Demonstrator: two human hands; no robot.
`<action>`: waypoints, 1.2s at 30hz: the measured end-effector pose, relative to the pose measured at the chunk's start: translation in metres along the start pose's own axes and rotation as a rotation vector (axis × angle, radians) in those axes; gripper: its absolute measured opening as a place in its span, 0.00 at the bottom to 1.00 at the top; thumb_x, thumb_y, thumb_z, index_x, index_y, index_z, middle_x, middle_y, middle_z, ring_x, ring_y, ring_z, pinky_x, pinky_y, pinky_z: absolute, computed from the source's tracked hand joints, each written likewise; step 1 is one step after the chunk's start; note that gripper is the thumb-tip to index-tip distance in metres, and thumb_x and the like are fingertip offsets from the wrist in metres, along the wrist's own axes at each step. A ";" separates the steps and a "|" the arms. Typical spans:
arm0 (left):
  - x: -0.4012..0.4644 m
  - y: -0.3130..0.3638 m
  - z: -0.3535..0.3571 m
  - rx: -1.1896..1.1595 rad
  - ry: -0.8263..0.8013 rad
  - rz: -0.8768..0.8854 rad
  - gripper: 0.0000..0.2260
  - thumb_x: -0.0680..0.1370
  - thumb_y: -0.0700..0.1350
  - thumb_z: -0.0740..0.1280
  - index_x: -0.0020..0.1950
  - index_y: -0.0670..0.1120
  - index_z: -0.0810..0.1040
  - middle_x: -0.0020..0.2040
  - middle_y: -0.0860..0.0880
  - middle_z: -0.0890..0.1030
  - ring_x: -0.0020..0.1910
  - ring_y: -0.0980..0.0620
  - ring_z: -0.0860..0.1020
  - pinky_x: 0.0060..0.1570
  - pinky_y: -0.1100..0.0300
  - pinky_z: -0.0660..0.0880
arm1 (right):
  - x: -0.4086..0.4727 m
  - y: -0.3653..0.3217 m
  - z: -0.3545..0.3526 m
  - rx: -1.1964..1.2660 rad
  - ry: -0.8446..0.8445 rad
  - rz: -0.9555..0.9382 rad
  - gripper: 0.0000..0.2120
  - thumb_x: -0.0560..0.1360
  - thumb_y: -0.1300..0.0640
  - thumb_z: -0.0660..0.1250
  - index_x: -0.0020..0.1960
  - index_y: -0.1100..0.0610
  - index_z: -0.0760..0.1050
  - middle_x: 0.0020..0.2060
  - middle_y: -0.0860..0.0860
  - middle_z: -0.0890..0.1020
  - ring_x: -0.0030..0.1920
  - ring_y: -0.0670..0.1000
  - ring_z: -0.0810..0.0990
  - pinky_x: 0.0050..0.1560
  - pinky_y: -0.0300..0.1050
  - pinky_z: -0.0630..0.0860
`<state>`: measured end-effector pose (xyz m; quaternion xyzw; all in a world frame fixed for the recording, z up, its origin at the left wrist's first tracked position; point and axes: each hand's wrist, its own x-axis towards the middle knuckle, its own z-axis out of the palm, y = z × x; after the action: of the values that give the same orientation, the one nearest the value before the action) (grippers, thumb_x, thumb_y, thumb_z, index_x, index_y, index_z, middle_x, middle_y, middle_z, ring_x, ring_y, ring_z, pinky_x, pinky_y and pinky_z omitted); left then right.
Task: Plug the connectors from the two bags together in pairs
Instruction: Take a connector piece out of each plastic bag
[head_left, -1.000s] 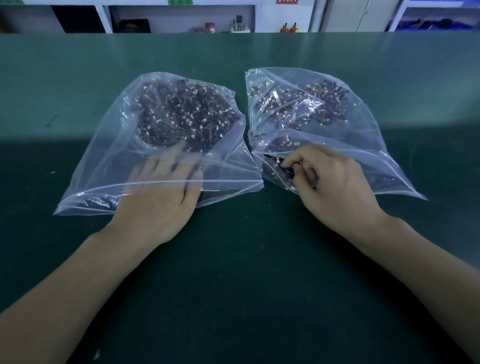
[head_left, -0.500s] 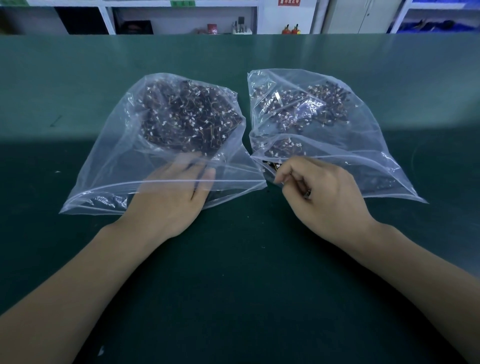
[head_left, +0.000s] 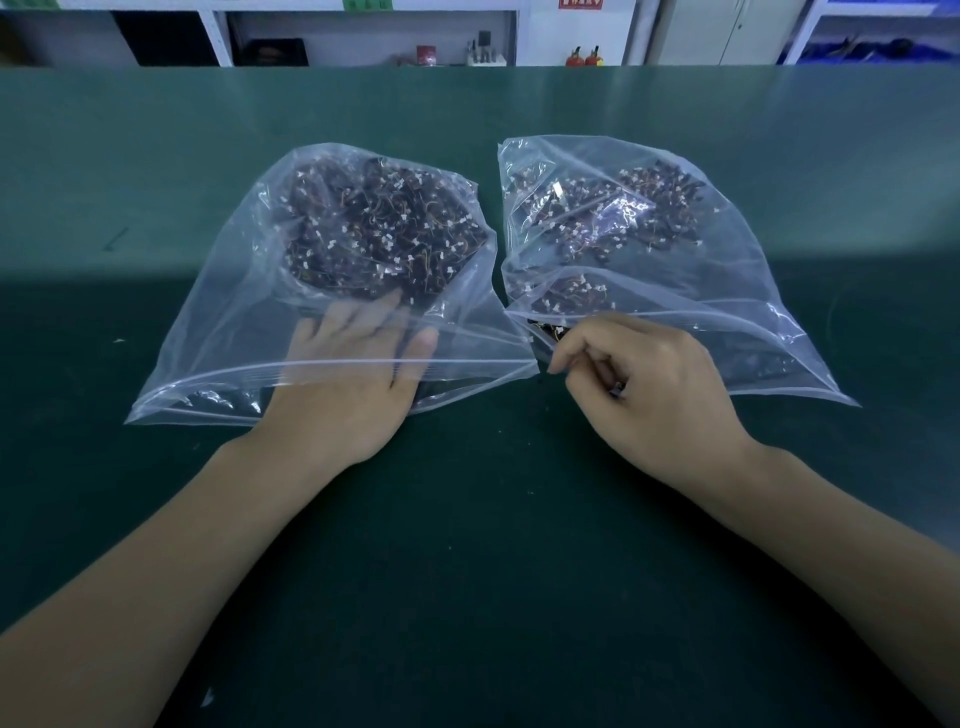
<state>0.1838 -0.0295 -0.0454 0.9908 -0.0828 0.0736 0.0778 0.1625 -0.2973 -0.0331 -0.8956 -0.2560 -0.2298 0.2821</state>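
so the right hand (head_left: 654, 387) has backed out of the right bag (head_left: 675, 291) over the last second; it was tucked into the bag mouth before, now it sits just outside the opening with the fingers curled tight around something small and dark, looks like it fished out a connector, though I can't tell exactly what's in the pinch; the left hand (head_left: 353, 374) has gone the other way, slid further into the left bag (head_left: 234, 312), fingers straight and loose under the plastic, tips just short of the pile of connectors (head_left: 384, 234), holding nothing as far as I can see; so my read is one half of the first pair is out and the other half still needs grabbing; everything sits on the green table (head_left: 467, 545), bags side by side, nearly touching.
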 end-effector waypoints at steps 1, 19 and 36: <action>-0.001 0.001 -0.001 0.012 0.012 0.003 0.35 0.83 0.65 0.38 0.78 0.54 0.74 0.83 0.53 0.68 0.80 0.48 0.63 0.77 0.44 0.59 | 0.000 0.000 0.000 0.000 0.001 0.000 0.11 0.76 0.67 0.69 0.46 0.51 0.83 0.31 0.43 0.70 0.33 0.49 0.74 0.35 0.52 0.77; -0.004 0.000 -0.006 -0.023 0.196 0.160 0.26 0.90 0.54 0.48 0.71 0.45 0.82 0.77 0.48 0.76 0.75 0.42 0.74 0.76 0.41 0.67 | -0.001 0.003 0.001 0.034 -0.016 0.031 0.11 0.76 0.66 0.69 0.46 0.51 0.83 0.33 0.44 0.73 0.34 0.49 0.75 0.36 0.53 0.77; -0.032 0.020 -0.035 -0.061 0.803 0.673 0.13 0.84 0.37 0.65 0.51 0.42 0.90 0.54 0.51 0.89 0.47 0.49 0.89 0.33 0.52 0.83 | -0.003 0.007 0.007 0.198 0.045 -0.026 0.09 0.80 0.61 0.67 0.57 0.51 0.79 0.36 0.40 0.75 0.33 0.48 0.74 0.38 0.37 0.69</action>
<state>0.1447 -0.0379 -0.0135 0.8004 -0.3621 0.4662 0.1041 0.1662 -0.2991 -0.0428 -0.8545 -0.2827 -0.2268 0.3720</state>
